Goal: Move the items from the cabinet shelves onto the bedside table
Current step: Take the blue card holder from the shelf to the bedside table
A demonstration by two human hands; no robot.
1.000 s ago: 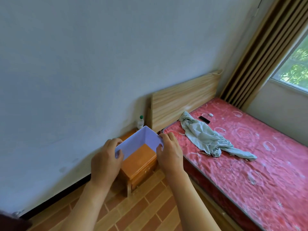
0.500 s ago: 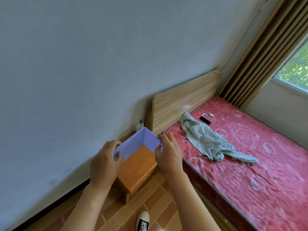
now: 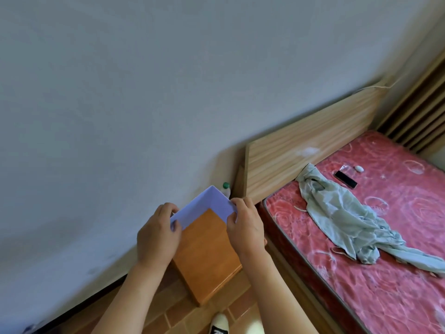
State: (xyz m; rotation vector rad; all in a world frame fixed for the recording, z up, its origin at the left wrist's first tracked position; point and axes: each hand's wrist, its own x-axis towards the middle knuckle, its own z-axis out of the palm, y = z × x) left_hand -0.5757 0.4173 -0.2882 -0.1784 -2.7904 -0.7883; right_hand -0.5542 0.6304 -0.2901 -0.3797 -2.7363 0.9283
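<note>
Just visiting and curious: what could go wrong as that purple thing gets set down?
The bottle stands at the table's back corner, right behind the purple box; pushing the box back might topple it. Each hand, left and right, pinches only an end, so it could slip.

Glossy orange wood is showing on the bench; the lilac box is looking smooth, matt plastic.

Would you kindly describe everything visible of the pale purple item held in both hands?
The pale purple item looks like a thin, smooth, matte sheet or open box; only two flat faces show, meeting in an angled corner that points toward the wall. The left hand pinches its left end, the right hand its right end. It hangs above the orange wooden bedside table; contact between them cannot be told.
</note>
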